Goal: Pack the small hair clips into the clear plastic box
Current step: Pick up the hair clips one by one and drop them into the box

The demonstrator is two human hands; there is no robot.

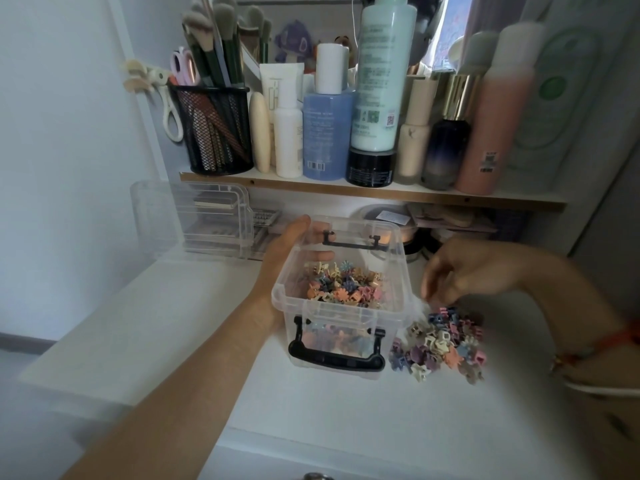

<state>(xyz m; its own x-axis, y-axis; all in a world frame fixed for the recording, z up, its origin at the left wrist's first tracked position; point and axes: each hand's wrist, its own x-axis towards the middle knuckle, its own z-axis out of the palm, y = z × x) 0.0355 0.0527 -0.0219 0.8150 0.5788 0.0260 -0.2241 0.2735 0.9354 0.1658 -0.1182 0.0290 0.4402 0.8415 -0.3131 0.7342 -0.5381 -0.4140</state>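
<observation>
R hand (464, 271), fingers loosely curled, grip unclear due to blur, hovers just above loose clip pile (441, 344) lying right of clear box (398, 317), which L hand (289, 247) cups w/ spread fingers.

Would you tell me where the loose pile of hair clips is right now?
The loose pile of hair clips lies on the white counter, right of the clear plastic box, below the right hand.

One clear plastic box (341, 308), two heaps of hair clips (440, 344) too many to count, two hands, one mesh cup (220, 131).
</observation>
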